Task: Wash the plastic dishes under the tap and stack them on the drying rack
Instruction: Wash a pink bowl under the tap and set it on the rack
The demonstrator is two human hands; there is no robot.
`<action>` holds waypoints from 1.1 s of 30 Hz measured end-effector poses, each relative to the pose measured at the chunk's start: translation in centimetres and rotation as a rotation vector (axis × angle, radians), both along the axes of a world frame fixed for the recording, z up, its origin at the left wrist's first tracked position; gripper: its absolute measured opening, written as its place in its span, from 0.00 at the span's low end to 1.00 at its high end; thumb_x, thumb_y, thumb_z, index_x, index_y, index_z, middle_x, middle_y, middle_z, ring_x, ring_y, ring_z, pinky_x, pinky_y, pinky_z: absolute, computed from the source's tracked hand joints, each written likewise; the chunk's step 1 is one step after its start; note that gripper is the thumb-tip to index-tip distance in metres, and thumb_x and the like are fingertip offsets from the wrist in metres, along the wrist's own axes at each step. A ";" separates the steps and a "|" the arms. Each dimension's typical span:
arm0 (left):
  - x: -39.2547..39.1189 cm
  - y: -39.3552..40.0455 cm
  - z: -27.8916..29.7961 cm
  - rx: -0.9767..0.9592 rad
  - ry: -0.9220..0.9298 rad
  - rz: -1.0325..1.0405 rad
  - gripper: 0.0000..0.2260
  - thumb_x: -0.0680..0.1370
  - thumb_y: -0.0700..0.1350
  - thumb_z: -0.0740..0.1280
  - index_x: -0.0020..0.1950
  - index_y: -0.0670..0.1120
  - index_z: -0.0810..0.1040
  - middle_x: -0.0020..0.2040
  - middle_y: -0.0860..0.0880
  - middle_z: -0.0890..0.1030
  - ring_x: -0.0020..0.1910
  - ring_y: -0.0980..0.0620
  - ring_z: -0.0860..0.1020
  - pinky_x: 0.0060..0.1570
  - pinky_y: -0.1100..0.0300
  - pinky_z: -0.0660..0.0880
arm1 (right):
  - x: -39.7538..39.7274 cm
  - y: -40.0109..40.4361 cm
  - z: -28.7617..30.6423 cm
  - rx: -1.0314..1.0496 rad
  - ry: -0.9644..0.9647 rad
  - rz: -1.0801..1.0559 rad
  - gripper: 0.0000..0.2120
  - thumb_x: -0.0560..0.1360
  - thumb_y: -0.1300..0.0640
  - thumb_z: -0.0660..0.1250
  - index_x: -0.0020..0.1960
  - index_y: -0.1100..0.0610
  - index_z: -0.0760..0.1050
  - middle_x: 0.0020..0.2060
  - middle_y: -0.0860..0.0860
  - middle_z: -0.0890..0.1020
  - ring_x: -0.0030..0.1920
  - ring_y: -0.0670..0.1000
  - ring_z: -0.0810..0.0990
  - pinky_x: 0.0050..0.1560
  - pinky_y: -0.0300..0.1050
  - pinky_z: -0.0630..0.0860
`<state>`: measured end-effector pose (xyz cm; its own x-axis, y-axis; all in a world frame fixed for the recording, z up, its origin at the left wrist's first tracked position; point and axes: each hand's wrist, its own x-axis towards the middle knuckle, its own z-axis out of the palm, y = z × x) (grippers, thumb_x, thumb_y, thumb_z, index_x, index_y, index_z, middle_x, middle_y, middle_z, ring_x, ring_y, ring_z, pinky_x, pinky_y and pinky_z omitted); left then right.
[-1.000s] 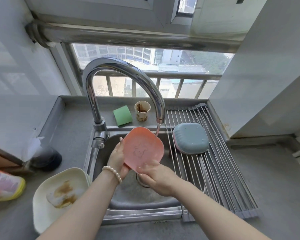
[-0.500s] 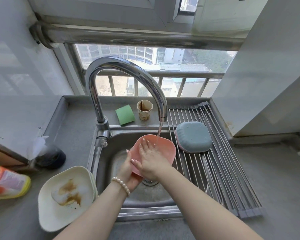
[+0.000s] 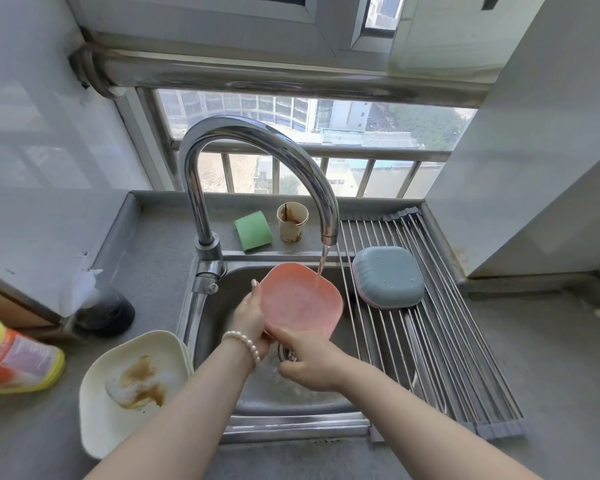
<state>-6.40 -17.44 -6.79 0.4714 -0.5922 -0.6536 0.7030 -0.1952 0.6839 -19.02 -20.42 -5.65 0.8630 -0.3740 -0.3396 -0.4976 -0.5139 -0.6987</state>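
Over the steel sink (image 3: 222, 306), a pink plastic dish (image 3: 300, 301) is held tilted under the tap (image 3: 257, 161), whose stream lands on its far right inner face. The left hand (image 3: 248, 318) grips the dish's left rim, fingers curled behind it and mostly hidden, one fingertip showing above the edge. The right hand (image 3: 312, 358) pinches the near rim with thumb and forefinger; its remaining fingers are curled under and hard to make out. The drain (image 3: 288, 353) is largely covered by the hands. To the right, on the drying rack (image 3: 447, 341) spanning the sink's right side, a blue dish (image 3: 390, 277) lies upside down over a pink one, of which only an edge shows. On the near left tabletop (image 3: 42, 427) sits a cream dish (image 3: 132, 386) smeared with brown residue, apparently stacked on others. A green sponge (image 3: 253, 230) and a stained cup (image 3: 291, 221) stand behind the sink. A yellow-orange bottle (image 3: 11, 358) is cut off at the left edge.
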 end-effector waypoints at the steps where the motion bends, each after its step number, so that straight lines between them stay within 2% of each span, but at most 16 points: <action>1: 0.5 -0.2 0.1 0.057 -0.106 -0.004 0.19 0.80 0.58 0.57 0.55 0.43 0.76 0.52 0.38 0.81 0.51 0.39 0.81 0.51 0.40 0.77 | -0.7 -0.2 -0.6 -0.080 0.029 0.012 0.31 0.70 0.58 0.61 0.73 0.48 0.63 0.66 0.51 0.74 0.66 0.54 0.71 0.66 0.52 0.69; 3: 1.6 -0.4 -0.2 0.183 -0.333 -0.084 0.17 0.80 0.58 0.58 0.44 0.47 0.77 0.46 0.40 0.81 0.46 0.40 0.80 0.51 0.38 0.77 | -2.1 -0.6 -1.2 -0.273 0.057 0.080 0.22 0.72 0.58 0.62 0.66 0.50 0.72 0.59 0.51 0.79 0.58 0.57 0.76 0.57 0.53 0.74; 6: 2.7 -0.5 -0.3 0.300 -0.521 -0.231 0.21 0.80 0.58 0.56 0.38 0.45 0.75 0.38 0.42 0.77 0.39 0.44 0.77 0.45 0.45 0.78 | -3.6 -1.4 -2.6 -0.620 -0.078 0.133 0.09 0.67 0.56 0.71 0.48 0.53 0.82 0.48 0.49 0.84 0.48 0.53 0.82 0.50 0.53 0.79; 9: 3.3 -0.8 -0.4 0.374 -0.377 -0.292 0.23 0.78 0.61 0.60 0.45 0.41 0.78 0.44 0.40 0.81 0.43 0.40 0.81 0.47 0.41 0.79 | -4.0 -2.5 -3.0 -0.856 -0.044 0.014 0.14 0.57 0.51 0.81 0.38 0.54 0.82 0.40 0.47 0.85 0.49 0.52 0.84 0.54 0.62 0.78; 12: 2.4 -0.5 0.3 0.271 -0.181 -0.210 0.20 0.77 0.56 0.64 0.56 0.40 0.77 0.45 0.40 0.80 0.40 0.41 0.80 0.39 0.49 0.80 | -3.8 -2.1 -3.0 -0.972 -0.066 -0.031 0.14 0.51 0.63 0.81 0.34 0.57 0.81 0.35 0.51 0.85 0.42 0.54 0.85 0.55 0.59 0.78; 13: 1.6 -0.1 1.1 0.199 -0.156 -0.186 0.16 0.77 0.51 0.66 0.59 0.40 0.75 0.45 0.41 0.79 0.40 0.43 0.79 0.35 0.53 0.78 | -3.4 -1.7 -2.9 -0.973 -0.126 -0.051 0.14 0.49 0.67 0.79 0.32 0.57 0.80 0.31 0.52 0.83 0.36 0.54 0.84 0.52 0.55 0.80; 15: -0.9 0.7 1.9 0.048 -0.140 -0.104 0.14 0.76 0.38 0.66 0.61 0.41 0.71 0.47 0.41 0.78 0.40 0.45 0.78 0.30 0.56 0.75 | -2.1 -1.0 -2.4 -0.937 -0.203 -0.087 0.16 0.45 0.69 0.77 0.29 0.57 0.78 0.23 0.51 0.78 0.25 0.53 0.78 0.34 0.44 0.80; 16: -2.2 1.2 2.0 -0.001 -0.128 -0.052 0.17 0.74 0.33 0.64 0.61 0.41 0.70 0.49 0.39 0.78 0.42 0.44 0.79 0.31 0.56 0.75 | -1.4 -0.7 -2.0 -0.899 -0.207 -0.106 0.17 0.42 0.68 0.77 0.27 0.56 0.77 0.21 0.50 0.76 0.22 0.52 0.76 0.25 0.39 0.75; 18: -3.9 1.9 1.4 -0.049 -0.132 0.082 0.21 0.72 0.27 0.62 0.63 0.41 0.69 0.54 0.37 0.77 0.47 0.42 0.78 0.38 0.52 0.77 | -0.1 0.0 -1.8 -0.849 -0.236 -0.154 0.17 0.42 0.65 0.78 0.27 0.55 0.76 0.20 0.48 0.75 0.19 0.50 0.74 0.20 0.36 0.65; 22: -2.5 2.1 0.7 0.053 -0.298 0.145 0.24 0.77 0.34 0.61 0.70 0.52 0.66 0.63 0.44 0.74 0.59 0.42 0.75 0.57 0.40 0.74 | 0.1 1.4 -3.9 -0.653 -0.448 -0.251 0.05 0.62 0.61 0.73 0.35 0.52 0.82 0.26 0.46 0.80 0.24 0.47 0.77 0.23 0.37 0.69; 25: -0.9 2.0 1.7 0.143 -0.533 -0.007 0.23 0.77 0.34 0.57 0.67 0.56 0.69 0.60 0.48 0.76 0.55 0.43 0.76 0.54 0.40 0.76 | -1.3 0.8 -4.9 -0.546 -0.491 -0.244 0.08 0.72 0.51 0.67 0.41 0.52 0.84 0.31 0.47 0.83 0.30 0.48 0.81 0.28 0.38 0.75; 27: 0.1 1.9 2.2 0.177 -0.633 -0.091 0.24 0.74 0.34 0.56 0.60 0.60 0.72 0.54 0.48 0.78 0.50 0.42 0.78 0.49 0.40 0.78 | -2.1 -0.5 -4.9 -0.623 -0.412 -0.087 0.16 0.76 0.47 0.60 0.45 0.53 0.84 0.39 0.47 0.85 0.41 0.48 0.84 0.45 0.46 0.82; 29: 0.9 1.7 2.7 0.202 -0.630 -0.173 0.24 0.74 0.33 0.55 0.60 0.59 0.73 0.50 0.48 0.78 0.48 0.42 0.78 0.47 0.44 0.79 | -2.3 -1.9 -4.2 -0.720 -0.207 0.077 0.20 0.76 0.44 0.56 0.55 0.53 0.82 0.54 0.47 0.83 0.59 0.50 0.80 0.64 0.57 0.72; 30: 1.2 1.6 2.9 0.209 -0.576 -0.230 0.24 0.74 0.32 0.55 0.61 0.56 0.73 0.49 0.48 0.77 0.47 0.43 0.77 0.46 0.46 0.79 | -2.3 -2.4 -3.5 -0.709 -0.031 0.123 0.26 0.75 0.41 0.53 0.63 0.53 0.77 0.64 0.47 0.77 0.68 0.52 0.72 0.71 0.61 0.62; 32: 1.4 1.3 3.7 0.206 -0.402 -0.366 0.24 0.75 0.32 0.55 0.62 0.55 0.73 0.50 0.47 0.76 0.47 0.42 0.77 0.43 0.45 0.80 | -2.3 -3.4 -3.3 -0.651 0.220 0.140 0.36 0.73 0.35 0.48 0.74 0.55 0.63 0.74 0.49 0.63 0.76 0.56 0.53 0.74 0.64 0.44; 33: 1.5 1.3 4.0 0.192 -0.337 -0.405 0.24 0.75 0.32 0.56 0.63 0.56 0.72 0.51 0.46 0.76 0.47 0.42 0.77 0.42 0.45 0.80 | -2.4 -3.5 -3.5 -0.661 0.247 0.152 0.36 0.75 0.36 0.52 0.75 0.57 0.61 0.74 0.51 0.63 0.76 0.57 0.53 0.74 0.65 0.42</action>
<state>-4.93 -16.15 -2.75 0.4326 -0.6544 -0.6202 0.2946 -0.5475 0.7832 -21.38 -23.95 -9.11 0.8491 -0.4505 -0.2760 -0.4903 -0.8664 -0.0943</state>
